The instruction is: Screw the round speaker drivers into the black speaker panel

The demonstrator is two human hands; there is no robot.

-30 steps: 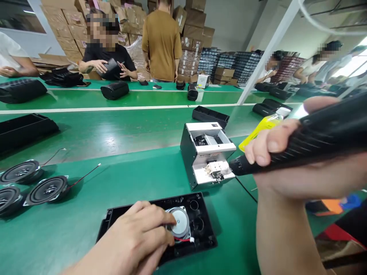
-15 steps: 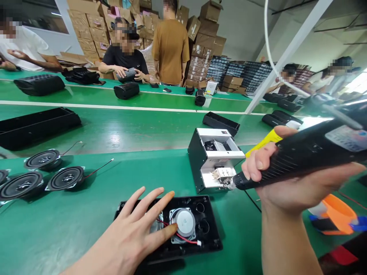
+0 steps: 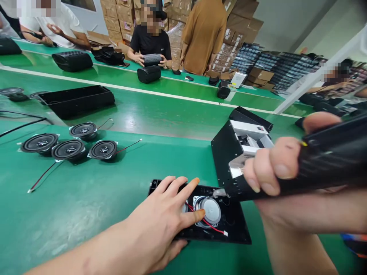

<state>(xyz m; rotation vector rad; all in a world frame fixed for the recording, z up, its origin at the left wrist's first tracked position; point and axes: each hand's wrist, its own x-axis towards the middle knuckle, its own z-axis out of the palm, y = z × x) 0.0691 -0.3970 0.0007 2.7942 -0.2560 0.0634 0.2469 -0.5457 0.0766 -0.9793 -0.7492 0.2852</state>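
My left hand [image 3: 169,210] holds a black speaker panel [image 3: 235,225] on the green bench, fingers spread across it and thumb at its near edge. A round speaker driver [image 3: 212,211] with a silvery back sits in the panel, its red wire ending in a white plug. Another driver is mostly hidden under my fingers. My right hand [image 3: 272,168] is wrapped round a black electric screwdriver [image 3: 329,152], blurred by motion. Its tip is over the panel, beside the driver's upper right edge; contact cannot be made out.
Several loose speaker drivers [image 3: 69,149] lie on the left. A black-and-white screw feeder [image 3: 226,152] stands behind the panel. Farther back are a long black housing [image 3: 83,101] and a white line along the bench. People sit and stand across from me, before stacked cartons [image 3: 123,23].
The screwdriver tip has moved from the screw feeder to over the panel. My left hand stays on the panel. The view has shifted, so things appear farther right.
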